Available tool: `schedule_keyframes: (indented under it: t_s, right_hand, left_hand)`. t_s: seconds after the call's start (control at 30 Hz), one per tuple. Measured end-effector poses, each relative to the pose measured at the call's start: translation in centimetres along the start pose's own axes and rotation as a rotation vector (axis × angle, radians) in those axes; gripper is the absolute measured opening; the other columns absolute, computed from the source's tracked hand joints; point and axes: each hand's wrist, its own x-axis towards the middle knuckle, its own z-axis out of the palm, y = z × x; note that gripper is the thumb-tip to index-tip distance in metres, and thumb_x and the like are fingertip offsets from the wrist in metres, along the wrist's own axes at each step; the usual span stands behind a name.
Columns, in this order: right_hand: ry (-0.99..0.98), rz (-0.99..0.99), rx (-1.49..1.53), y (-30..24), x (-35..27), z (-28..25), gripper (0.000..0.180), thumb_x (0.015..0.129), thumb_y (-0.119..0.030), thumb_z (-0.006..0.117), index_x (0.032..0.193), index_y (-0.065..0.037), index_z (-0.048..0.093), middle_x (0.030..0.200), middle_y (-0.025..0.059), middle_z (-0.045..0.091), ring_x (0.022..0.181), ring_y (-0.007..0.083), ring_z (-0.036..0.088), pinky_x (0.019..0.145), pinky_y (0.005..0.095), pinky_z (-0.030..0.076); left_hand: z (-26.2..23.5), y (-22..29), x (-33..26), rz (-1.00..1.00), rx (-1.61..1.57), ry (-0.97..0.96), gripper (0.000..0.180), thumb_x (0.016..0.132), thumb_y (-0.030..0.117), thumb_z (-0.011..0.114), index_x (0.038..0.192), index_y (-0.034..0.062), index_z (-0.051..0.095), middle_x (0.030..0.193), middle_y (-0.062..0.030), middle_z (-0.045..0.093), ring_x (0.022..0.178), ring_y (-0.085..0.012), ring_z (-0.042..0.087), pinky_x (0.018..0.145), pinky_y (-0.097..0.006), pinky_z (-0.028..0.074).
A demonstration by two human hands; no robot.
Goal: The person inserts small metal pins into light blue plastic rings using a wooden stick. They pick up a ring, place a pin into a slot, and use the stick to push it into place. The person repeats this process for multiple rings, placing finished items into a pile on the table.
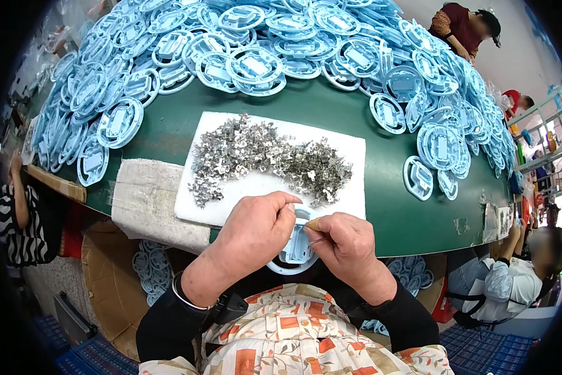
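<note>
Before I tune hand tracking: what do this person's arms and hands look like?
Left hand and right hand: no gloves. Black sleeves on both arms. At the left wrist, a thin silver bangle and a black item, possibly a watch.

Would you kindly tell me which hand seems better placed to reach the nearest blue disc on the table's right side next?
Probably the right hand: it is closer to that blue disc, whereas the left hand would have to reach across the right.

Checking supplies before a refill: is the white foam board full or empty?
Partly full: the white foam board holds a heap of small metal pieces, while its surface shows along the front and right.
</note>
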Motion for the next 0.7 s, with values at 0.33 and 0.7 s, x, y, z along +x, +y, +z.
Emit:
schedule_keyframes:
  t_s: [0.33,0.7]
  right_hand:
    - [-0.222,0.008,-0.09,-0.9,-0.1,-2.9,0.032,0.078,-0.001,0.07,0.109,-0.004,0.067,0.071,0.0073,0.061,0.063,0.0247,0.063,0.055,0.0377,0.05]
    - [-0.373,0.077,-0.273,-1.3,-0.3,-4.3,0.036,0.085,-0.006,0.068,0.121,-0.01,0.066,0.073,0.006,0.062,0.061,0.0237,0.065,0.051,0.0377,0.05]
  left_hand:
    - [-0.2,-0.6,0.6,-0.057,-0.042,-0.059,0.031,0.099,0.017,0.053,0.115,-0.0032,0.07,0.067,-0.0074,0.065,0.062,-0.0106,0.059,0.059,-0.031,0.049]
    - [-0.1,-0.7,0.4,-0.059,-0.045,-0.047,0.031,0.099,0.016,0.052,0.115,-0.0028,0.07,0.071,-0.0074,0.069,0.061,-0.0108,0.062,0.058,-0.03,0.051]
